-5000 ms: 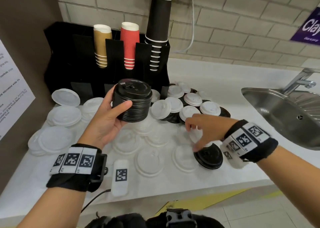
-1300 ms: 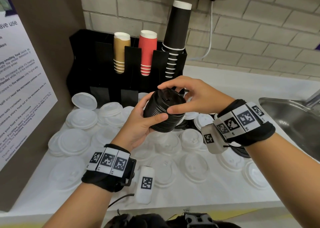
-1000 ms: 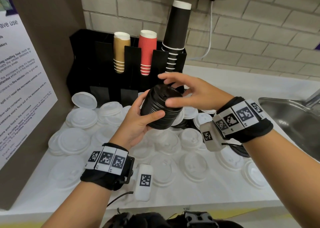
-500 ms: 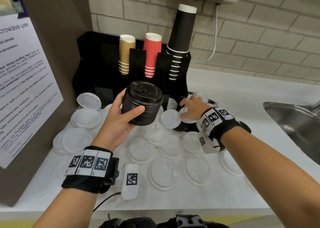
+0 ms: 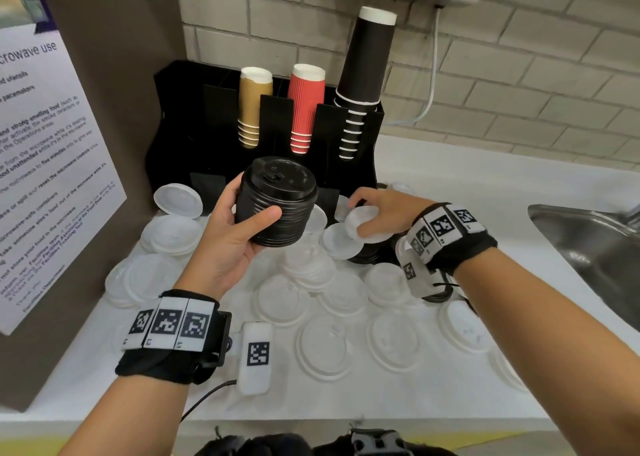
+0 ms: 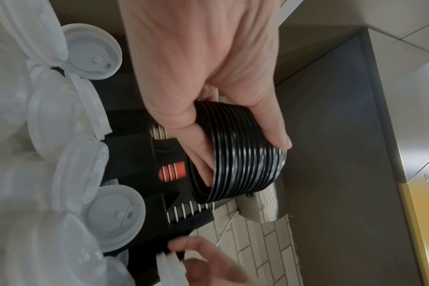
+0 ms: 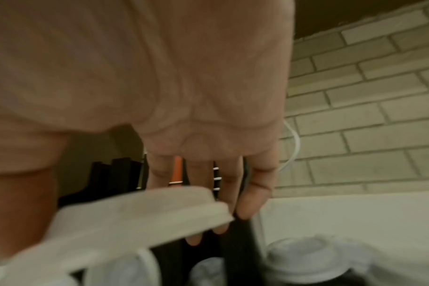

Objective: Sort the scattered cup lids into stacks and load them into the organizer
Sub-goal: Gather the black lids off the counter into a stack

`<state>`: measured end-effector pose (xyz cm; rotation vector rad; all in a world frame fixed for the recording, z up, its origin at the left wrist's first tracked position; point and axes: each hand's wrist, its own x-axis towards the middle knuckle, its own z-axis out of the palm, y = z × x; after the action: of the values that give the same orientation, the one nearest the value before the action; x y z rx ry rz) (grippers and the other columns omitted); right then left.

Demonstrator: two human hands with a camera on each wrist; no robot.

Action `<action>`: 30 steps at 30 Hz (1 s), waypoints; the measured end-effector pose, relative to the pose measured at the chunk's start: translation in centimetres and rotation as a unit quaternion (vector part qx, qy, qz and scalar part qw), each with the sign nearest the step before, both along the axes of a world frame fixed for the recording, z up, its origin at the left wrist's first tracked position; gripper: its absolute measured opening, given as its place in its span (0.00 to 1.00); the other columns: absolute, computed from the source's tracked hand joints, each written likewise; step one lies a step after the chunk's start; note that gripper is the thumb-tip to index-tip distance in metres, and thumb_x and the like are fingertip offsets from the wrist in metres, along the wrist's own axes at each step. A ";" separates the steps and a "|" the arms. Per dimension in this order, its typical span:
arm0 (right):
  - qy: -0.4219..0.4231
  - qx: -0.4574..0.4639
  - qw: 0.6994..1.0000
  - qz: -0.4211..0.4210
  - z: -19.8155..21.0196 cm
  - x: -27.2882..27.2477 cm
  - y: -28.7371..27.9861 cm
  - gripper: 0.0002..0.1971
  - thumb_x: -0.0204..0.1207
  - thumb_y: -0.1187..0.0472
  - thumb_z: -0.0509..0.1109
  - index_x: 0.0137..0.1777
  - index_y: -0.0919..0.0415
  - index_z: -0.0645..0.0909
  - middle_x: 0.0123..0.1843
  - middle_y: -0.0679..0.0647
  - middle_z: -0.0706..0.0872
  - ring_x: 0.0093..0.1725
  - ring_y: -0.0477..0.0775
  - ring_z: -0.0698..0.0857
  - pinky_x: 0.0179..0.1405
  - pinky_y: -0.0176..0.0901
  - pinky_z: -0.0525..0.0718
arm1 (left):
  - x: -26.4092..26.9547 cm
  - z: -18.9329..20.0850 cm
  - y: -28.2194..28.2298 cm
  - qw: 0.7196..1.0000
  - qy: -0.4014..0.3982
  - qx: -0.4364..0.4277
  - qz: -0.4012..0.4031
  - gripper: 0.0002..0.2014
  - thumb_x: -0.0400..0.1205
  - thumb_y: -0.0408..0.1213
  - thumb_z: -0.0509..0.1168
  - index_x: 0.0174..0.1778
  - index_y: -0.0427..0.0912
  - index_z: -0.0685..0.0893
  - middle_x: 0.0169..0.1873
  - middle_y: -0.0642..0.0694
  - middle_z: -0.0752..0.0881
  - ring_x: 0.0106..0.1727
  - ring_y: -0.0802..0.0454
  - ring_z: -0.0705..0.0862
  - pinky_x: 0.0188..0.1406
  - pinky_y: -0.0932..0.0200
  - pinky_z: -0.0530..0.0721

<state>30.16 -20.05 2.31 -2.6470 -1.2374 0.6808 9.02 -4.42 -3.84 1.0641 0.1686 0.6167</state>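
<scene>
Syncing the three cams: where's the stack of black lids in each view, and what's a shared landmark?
Head: stack of black lids left of centre, gripped by the left hand.
Left wrist: stack at centre, on its side, fingers wrapped round it.
Right wrist: not in view; the right hand holds a white lid.
Shared landmark: the red cups in the organizer.

A steel sink (image 5: 585, 244) sat off beyond the right hand's little finger. A white printed notice (image 5: 48, 165) hung left of the left fingers, and a pale brick wall (image 5: 519, 75) with a white cable (image 5: 431, 85) stood ahead of the fingertips.
</scene>
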 end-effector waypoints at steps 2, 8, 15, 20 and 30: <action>0.043 0.030 0.998 0.037 -0.3 -1.4 1.2 0.27 0.73 0.50 0.74 0.71 0.43 0.70 0.68 0.50 0.76 0.64 0.54 0.78 0.64 0.46 0.78 | 0.1 0.4 0.1 1.000 -0.002 0.001 0.005 0.34 0.65 0.37 0.78 0.69 0.53 0.77 0.56 0.54 0.90 0.62 0.52 0.87 0.48 0.57 0.88; -0.123 -0.015 0.992 0.028 -1.3 -1.2 2.3 0.22 0.78 0.55 0.69 0.69 0.64 0.73 0.65 0.61 0.81 0.63 0.60 0.79 0.59 0.46 0.76 | -0.2 0.6 0.3 1.000 0.001 -0.009 0.012 0.38 0.63 0.40 0.84 0.69 0.52 0.77 0.58 0.52 0.89 0.63 0.51 0.87 0.48 0.56 0.88; -0.192 -0.153 0.969 0.030 -3.4 -0.6 0.9 0.37 0.61 0.46 0.82 0.62 0.60 0.66 0.53 0.57 0.83 0.52 0.60 0.83 0.50 0.55 0.84 | -0.2 0.4 -0.1 1.000 0.011 -0.011 0.008 0.36 0.65 0.38 0.79 0.71 0.50 0.76 0.56 0.51 0.90 0.61 0.51 0.87 0.47 0.57 0.88; -0.156 -0.114 0.981 0.015 -4.5 -1.0 1.1 0.35 0.61 0.46 0.81 0.55 0.58 0.61 0.49 0.58 0.83 0.49 0.61 0.85 0.50 0.58 0.86 | 0.2 0.4 -0.4 1.000 0.018 -0.011 0.002 0.32 0.70 0.34 0.75 0.71 0.52 0.76 0.56 0.53 0.89 0.61 0.51 0.87 0.48 0.57 0.88; -0.319 -0.173 0.931 0.037 -2.0 0.7 0.5 0.41 0.61 0.40 0.76 0.73 0.55 0.69 0.69 0.58 0.72 0.69 0.61 0.72 0.62 0.56 0.76 | 1.1 0.2 -1.0 0.999 0.028 -0.021 -0.013 0.38 0.67 0.36 0.78 0.74 0.50 0.75 0.58 0.52 0.89 0.62 0.50 0.87 0.48 0.57 0.88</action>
<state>30.89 -19.50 0.26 -3.2825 -1.4737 0.0161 10.16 -5.43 -3.61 1.0423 0.2149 0.5594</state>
